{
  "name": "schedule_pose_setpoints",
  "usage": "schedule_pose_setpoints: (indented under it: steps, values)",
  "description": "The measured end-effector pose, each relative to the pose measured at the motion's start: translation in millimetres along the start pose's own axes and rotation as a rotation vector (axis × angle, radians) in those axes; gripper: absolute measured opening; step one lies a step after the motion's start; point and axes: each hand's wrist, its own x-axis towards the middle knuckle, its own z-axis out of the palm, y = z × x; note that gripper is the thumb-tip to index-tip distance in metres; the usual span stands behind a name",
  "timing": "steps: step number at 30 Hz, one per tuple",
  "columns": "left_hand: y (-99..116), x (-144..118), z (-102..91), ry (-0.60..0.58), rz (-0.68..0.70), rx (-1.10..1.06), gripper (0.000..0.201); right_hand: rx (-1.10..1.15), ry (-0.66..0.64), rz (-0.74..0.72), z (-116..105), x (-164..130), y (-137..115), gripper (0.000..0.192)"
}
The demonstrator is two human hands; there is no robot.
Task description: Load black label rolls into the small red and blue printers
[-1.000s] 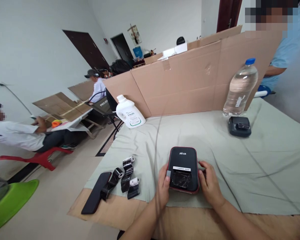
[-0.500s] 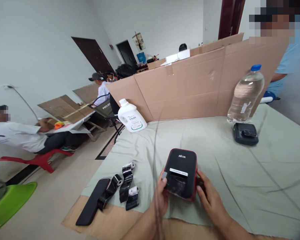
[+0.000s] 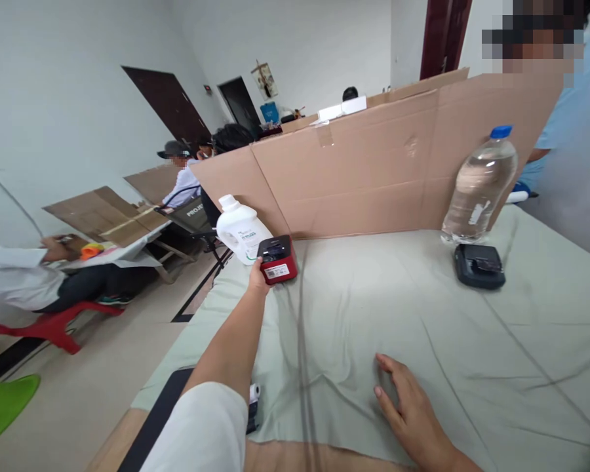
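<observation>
My left hand (image 3: 257, 278) is stretched out to the far left of the table and grips a small red and black label printer (image 3: 277, 257) right beside a white plastic bottle (image 3: 240, 229). The printer rests on or just above the pale green cloth (image 3: 373, 301). Closer to me, my right hand (image 3: 407, 400) lies flat on the cloth with fingers spread and holds nothing. My left arm hides most of the paper rolls (image 3: 254, 393) and a black phone (image 3: 152, 419) at the near left edge.
A second dark printer (image 3: 478, 265) sits at the back right beside a clear water bottle (image 3: 478, 186). A cardboard screen (image 3: 373, 170) stands along the far edge. Another person stands behind it at right; several people sit at tables on the left.
My left hand has carried the red and black printer from in front of me to the far left by the white bottle. My right hand let go of it and now rests on the cloth.
</observation>
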Motion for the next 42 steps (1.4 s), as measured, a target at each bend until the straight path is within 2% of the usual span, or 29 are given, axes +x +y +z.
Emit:
schedule_pose_setpoints:
  steps: [4, 8, 11, 14, 16, 20, 21, 22, 24, 29, 32, 34, 37, 39, 42]
  values:
    - [0, 15, -2.5, 0.140, 0.052, 0.157, 0.037, -0.005, -0.008, 0.006, 0, 0, -2, 0.045]
    - [4, 15, -12.1, 0.311, 0.158, 0.356, 0.038, 0.011, 0.000, -0.010, -2, 3, -5, 0.045]
    - [5, 3, -14.7, 0.377, 0.272, 0.483, 0.032, 0.025, 0.007, -0.017, -3, 4, -5, 0.044]
    - [-12, -30, -9.8, 0.382, 0.415, 0.564, 0.024, 0.042, 0.018, 0.009, -2, 5, -5, 0.041]
    - [-38, -64, -6.1, 0.301, 0.501, 0.606, 0.019, 0.058, 0.021, 0.033, -1, 6, -4, 0.037]
    - [-108, -146, -9.2, -0.057, 0.602, 0.651, 0.015, 0.108, 0.008, 0.084, -4, 11, -7, 0.030]
    - [-124, -164, -12.7, -0.185, 0.693, 0.646, 0.020, 0.124, -0.003, 0.095, -6, 12, -7, 0.028]
    - [-136, -178, -17.0, -0.278, 0.776, 0.646, 0.023, 0.139, -0.018, 0.103, -9, 12, -8, 0.027]
    - [-150, -198, -27.1, -0.363, 0.851, 0.658, 0.027, 0.167, -0.049, 0.108, -16, 8, -10, 0.025]
    - [-147, -211, -45.3, -0.402, 0.918, 0.728, 0.024, 0.207, -0.113, 0.098, -26, -15, -12, 0.022]
    - [-145, -214, -43.2, -0.551, 0.987, 0.849, 0.019, 0.215, -0.171, 0.071, -28, -10, 0, 0.021]
    - [-146, -217, -38.0, -0.676, 1.047, 0.995, 0.018, 0.140, -0.139, 0.039, -37, 14, 18, 0.019]
    - [-147, -222, -31.2, -0.772, 1.111, 1.174, 0.024, -0.204, 0.064, 0.018, -68, 78, 59, 0.023]
    - [-146, -222, -29.4, -0.785, 1.121, 1.207, 0.027, -0.491, 0.191, 0.155, -95, 123, 88, 0.033]
    - [-145, -221, -29.4, -0.782, 1.130, 1.204, 0.027, -0.771, 0.225, 0.423, -126, 169, 121, 0.058]
